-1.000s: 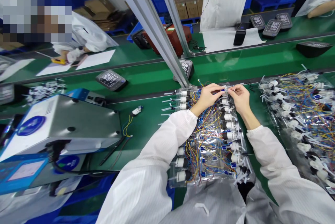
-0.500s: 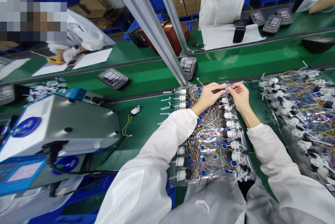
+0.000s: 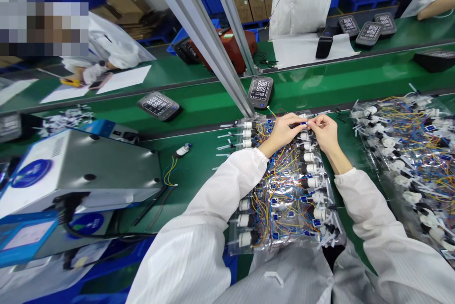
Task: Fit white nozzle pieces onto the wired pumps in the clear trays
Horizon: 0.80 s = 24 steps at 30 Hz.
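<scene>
My left hand pinches a small blue-and-white part at the far end of a clear plastic tray. Thumb and forefinger of my right hand close on the same part's right side; fingertips hide most of it. Beneath both hands, the tray carries rows of small white-and-black cylindrical pumps with yellow, red and blue wires, small blue pieces and white tubes. One more wired pump lies alone on the green bench, left of the tray.
A second loaded tray lies at right. Grey boxy machines with a black power cable stand at left. Blood pressure monitors ride the green conveyor beyond the bench. A metal post rises ahead. Co-workers in white coats are across.
The monitors on the conveyor have shifted slightly to the right. My right fingers have drawn in a little closer around the small part; my left hand has hardly moved.
</scene>
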{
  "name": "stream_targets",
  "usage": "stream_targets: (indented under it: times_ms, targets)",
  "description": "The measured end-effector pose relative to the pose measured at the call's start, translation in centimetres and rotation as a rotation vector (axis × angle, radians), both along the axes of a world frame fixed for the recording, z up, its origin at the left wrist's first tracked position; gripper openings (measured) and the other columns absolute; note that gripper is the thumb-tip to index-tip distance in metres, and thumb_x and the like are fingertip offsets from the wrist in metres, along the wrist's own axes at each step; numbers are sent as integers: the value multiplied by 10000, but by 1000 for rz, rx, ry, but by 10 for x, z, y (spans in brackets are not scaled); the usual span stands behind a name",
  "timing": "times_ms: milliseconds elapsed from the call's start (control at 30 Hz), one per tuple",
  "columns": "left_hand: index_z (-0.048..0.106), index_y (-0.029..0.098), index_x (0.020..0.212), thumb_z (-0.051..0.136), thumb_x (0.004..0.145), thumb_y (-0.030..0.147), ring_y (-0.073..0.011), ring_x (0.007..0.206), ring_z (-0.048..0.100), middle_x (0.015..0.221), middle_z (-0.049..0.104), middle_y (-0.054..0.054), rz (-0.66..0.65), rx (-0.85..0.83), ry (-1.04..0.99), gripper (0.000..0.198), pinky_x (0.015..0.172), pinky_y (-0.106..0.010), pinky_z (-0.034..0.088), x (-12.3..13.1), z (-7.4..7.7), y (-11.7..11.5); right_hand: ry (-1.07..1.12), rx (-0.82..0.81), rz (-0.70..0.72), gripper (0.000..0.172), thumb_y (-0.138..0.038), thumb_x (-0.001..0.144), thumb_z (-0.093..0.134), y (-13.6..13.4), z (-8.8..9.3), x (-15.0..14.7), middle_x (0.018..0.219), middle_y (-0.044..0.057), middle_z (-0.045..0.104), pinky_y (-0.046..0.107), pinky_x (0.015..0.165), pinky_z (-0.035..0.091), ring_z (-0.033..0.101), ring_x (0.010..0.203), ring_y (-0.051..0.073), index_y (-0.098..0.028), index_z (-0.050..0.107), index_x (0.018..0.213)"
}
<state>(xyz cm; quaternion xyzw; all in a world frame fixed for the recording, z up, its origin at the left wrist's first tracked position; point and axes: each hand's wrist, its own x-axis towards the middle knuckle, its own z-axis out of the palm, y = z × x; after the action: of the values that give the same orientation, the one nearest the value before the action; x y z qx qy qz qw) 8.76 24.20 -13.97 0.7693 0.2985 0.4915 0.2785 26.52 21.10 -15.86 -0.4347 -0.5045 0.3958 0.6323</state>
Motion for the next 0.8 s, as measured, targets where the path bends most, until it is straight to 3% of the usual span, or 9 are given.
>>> stream_targets:
  times_ms: [200, 333, 400, 467, 533, 667, 800]
  targets:
    - [795, 188, 1090, 760, 927, 325, -180, 920, 712, 1009, 771, -82, -33, -16, 48, 217, 853, -341, 565, -1, 0, 0, -7, 12, 42, 388, -387, 792, 841, 0, 0, 4, 785, 11, 709, 340, 772, 547, 650, 737, 170, -226, 502, 696]
    - [706, 186, 1243, 792, 891, 359, -227, 1053, 680, 1142, 738, -107, -1, 47, 119, 402, 954, -404, 549, -3, 16, -3, 109, -35, 12, 386, -390, 732, 878, 2, 0, 4, 829, 11, 724, 344, 797, 564, 673, 792, 182, -230, 527, 736]
    - [712, 184, 1143, 818, 856, 376, -260, 1098, 639, 1111, 722, -109, 97, 142, 186, 361, 1003, -447, 521, -6, 28, -8, 162, -29, -26, 369, -385, 724, 880, 4, 1, 3, 850, 12, 729, 341, 815, 568, 680, 811, 180, -233, 547, 771]
    - [701, 180, 1004, 767, 891, 353, -252, 1020, 633, 1002, 709, -96, 131, 173, 278, 217, 956, -431, 529, -9, 36, -14, 174, -20, -38, 352, -382, 732, 877, 6, 1, 2, 867, 16, 733, 335, 828, 567, 685, 823, 176, -231, 564, 791]
    - [685, 173, 1001, 707, 925, 302, -243, 970, 642, 986, 710, -97, 106, 146, 404, 152, 915, -412, 540, -13, 38, -20, 163, -21, -37, 345, -384, 736, 875, 7, 0, 2, 869, 17, 733, 333, 836, 568, 688, 829, 174, -230, 572, 799]
    - [651, 155, 1234, 736, 881, 247, -276, 1045, 664, 1124, 734, -128, 26, 86, 617, 374, 968, -442, 544, -20, 30, -27, 134, -39, -44, 333, -366, 724, 878, 10, -1, 3, 831, 4, 719, 326, 820, 567, 689, 809, 173, -227, 583, 792]
    - [673, 168, 1234, 629, 933, 165, -266, 1090, 677, 1151, 750, -112, -89, 99, 700, 304, 1007, -444, 549, -25, 30, -38, -22, -20, -43, 234, -322, 760, 827, 13, 4, 7, 812, 6, 721, 335, 810, 563, 689, 795, 180, -221, 618, 789]
